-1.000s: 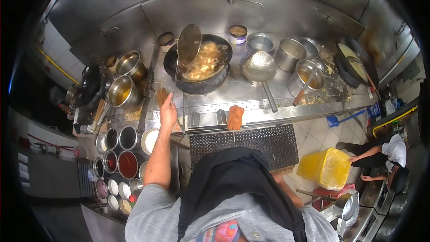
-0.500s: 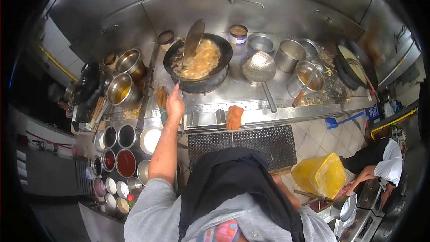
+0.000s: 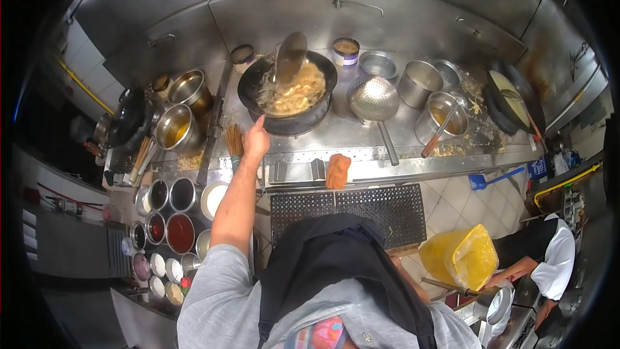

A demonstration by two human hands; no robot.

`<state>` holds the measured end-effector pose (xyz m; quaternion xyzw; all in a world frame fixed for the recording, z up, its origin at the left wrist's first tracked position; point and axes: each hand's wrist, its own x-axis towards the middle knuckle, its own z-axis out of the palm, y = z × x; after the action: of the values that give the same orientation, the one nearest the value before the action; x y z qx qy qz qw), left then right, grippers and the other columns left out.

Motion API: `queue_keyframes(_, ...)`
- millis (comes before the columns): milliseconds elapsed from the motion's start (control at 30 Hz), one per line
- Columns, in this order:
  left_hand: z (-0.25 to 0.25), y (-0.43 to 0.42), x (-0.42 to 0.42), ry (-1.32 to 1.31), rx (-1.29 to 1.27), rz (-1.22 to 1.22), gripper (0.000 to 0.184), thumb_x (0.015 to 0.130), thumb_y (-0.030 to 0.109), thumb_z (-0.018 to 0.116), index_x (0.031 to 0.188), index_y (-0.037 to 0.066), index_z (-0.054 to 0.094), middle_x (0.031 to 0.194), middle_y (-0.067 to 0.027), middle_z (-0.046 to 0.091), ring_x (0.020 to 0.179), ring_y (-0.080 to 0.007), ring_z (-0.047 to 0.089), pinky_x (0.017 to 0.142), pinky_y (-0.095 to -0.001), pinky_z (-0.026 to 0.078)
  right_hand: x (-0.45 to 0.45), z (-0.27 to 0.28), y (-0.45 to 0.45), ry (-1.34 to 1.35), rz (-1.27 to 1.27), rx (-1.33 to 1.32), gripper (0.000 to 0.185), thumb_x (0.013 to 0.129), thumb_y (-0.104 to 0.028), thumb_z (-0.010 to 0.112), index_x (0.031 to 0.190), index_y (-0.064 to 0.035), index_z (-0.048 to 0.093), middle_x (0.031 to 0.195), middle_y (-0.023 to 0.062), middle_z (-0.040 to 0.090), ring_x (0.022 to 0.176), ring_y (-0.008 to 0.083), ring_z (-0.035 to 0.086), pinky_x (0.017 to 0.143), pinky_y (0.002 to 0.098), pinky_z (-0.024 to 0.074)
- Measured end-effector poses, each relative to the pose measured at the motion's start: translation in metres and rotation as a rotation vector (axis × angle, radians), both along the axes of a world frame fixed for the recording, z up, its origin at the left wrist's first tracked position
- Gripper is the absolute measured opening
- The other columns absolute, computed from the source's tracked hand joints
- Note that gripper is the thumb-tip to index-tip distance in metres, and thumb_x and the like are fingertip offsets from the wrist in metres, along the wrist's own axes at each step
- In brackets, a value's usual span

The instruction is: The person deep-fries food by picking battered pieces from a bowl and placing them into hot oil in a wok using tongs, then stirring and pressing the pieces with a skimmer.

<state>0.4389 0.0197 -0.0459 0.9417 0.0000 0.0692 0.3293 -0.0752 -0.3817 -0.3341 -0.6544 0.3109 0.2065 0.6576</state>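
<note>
The left hand [image 3: 257,139] grips a long-handled skimmer [image 3: 291,58], its round head tilted over bubbling food [image 3: 301,90] inside the black wok [image 3: 330,84] on the steel worktop [image 3: 349,137]. The right hand [image 3: 396,263] is mostly hidden; its grasp cannot be told.

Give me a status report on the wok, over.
Left hand gripping skimmer over wok. Frothy food inside. Right hand low, mostly hidden. No obstruction visible around skimmer.

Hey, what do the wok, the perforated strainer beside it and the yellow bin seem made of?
Wok: probably iron or steel, judging by its dark, dull walls. Perforated strainer: likely stainless steel, with a silvery shine. Yellow bin: apparently plastic, from its bright, slightly translucent walls.
</note>
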Motion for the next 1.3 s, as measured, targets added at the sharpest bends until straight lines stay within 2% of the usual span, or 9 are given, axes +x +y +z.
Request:
queue_keyframes(133,-0.001,0.018,-0.003,0.026,0.038,-0.063,0.044,0.087,0.01,0.05,0.129,0.02,0.058,0.097,-0.026,0.065,0.092,-0.0431,0.062,0.081,-0.0479,0.049,-0.004,-0.038,-0.02,-0.57,0.418,-0.424,0.021,0.088,-0.021,0.049,0.091,-0.0072,0.064,0.083,0.0065,0.061,0.069,0.0184,0.056,0.06,0.0337,0.0451)
queue_keyframes(200,0.021,0.025,-0.026,-0.082,-0.077,-0.077,0.044,0.088,0.006,0.049,0.131,0.014,0.056,0.107,-0.0263,0.063,0.099,-0.0422,0.062,0.086,-0.0431,0.049,0.016,-0.007,-0.002,0.399,-0.055,-0.04,0.018,0.087,-0.02,0.051,0.093,-0.0086,0.065,0.083,0.0059,0.062,0.07,0.0191,0.055,0.06,0.0337,0.0438)
queue_keyframes(600,0.02,0.048,-0.058,-0.135,-0.035,-0.023,0.046,0.086,0.004,0.049,0.13,0.013,0.057,0.096,-0.0258,0.064,0.089,-0.0393,0.064,0.081,-0.0431,0.049,0.038,0.006,0.007,0.344,-0.119,-0.069,0.024,0.085,-0.021,0.054,0.097,-0.0057,0.068,0.092,0.0067,0.065,0.074,0.0208,0.06,0.062,0.0361,0.0474)
queue_keyframes(700,0.037,0.045,-0.06,-0.219,-0.035,-0.016,0.047,0.085,0.004,0.049,0.13,0.013,0.057,0.097,-0.0263,0.064,0.09,-0.0391,0.064,0.081,-0.0423,0.05,0.004,-0.111,-0.029,0.347,-0.212,0.195,0.023,0.085,-0.021,0.055,0.098,-0.0052,0.067,0.092,0.0073,0.065,0.075,0.021,0.06,0.06,0.0351,0.0474)
queue_keyframes(800,0.037,0.028,-0.053,-0.102,-0.137,0.018,0.048,0.085,0.004,0.049,0.131,0.014,0.056,0.1,-0.0266,0.064,0.092,-0.0396,0.064,0.081,-0.0422,0.05,0.002,-0.116,-0.031,0.366,-0.18,0.143,0.024,0.086,-0.021,0.055,0.101,-0.0056,0.066,0.092,0.007,0.065,0.076,0.0205,0.061,0.06,0.0338,0.048)
queue_keyframes(900,-0.009,0.025,-0.025,-0.048,-0.028,-0.069,0.046,0.085,0.009,0.05,0.13,0.018,0.058,0.099,-0.0261,0.065,0.094,-0.041,0.063,0.083,-0.044,0.05,0.006,-0.106,-0.045,0.229,0.163,0.166,0.025,0.087,-0.022,0.055,0.105,-0.0068,0.064,0.094,0.0063,0.065,0.077,0.0201,0.062,0.063,0.0343,0.0479)
queue_keyframes(1033,0.012,0.013,-0.004,0.021,-0.007,-0.037,0.045,0.086,0.011,0.05,0.129,0.018,0.058,0.1,-0.0255,0.065,0.096,-0.0417,0.063,0.084,-0.0449,0.049,0.041,0.018,0.003,0.383,-0.187,-0.024,0.025,0.088,-0.023,0.055,0.105,-0.0077,0.063,0.095,0.0056,0.065,0.076,0.0192,0.061,0.062,0.0342,0.0465)
queue_keyframes(1200,0.041,-0.007,0.039,-0.098,0.087,-0.003,0.046,0.085,0.008,0.047,0.129,0.017,0.058,0.106,-0.0249,0.064,0.102,-0.0423,0.061,0.087,-0.0475,0.048,-0.032,-0.168,-0.057,-0.088,-0.012,0.393,0.022,0.087,-0.021,0.052,0.1,-0.0078,0.064,0.092,0.006,0.064,0.072,0.0181,0.06,0.059,0.0325,0.0453)
queue_keyframes(1300,0.049,-0.01,0.06,-0.006,0.214,-0.043,0.048,0.083,0.006,0.045,0.128,0.018,0.058,0.109,-0.0236,0.064,0.104,-0.0412,0.06,0.09,-0.0484,0.048,0.023,0.012,0.004,0.386,-0.173,-0.006,0.019,0.086,-0.02,0.052,0.095,-0.0081,0.065,0.085,0.0056,0.063,0.067,0.0169,0.058,0.058,0.0316,0.0449)
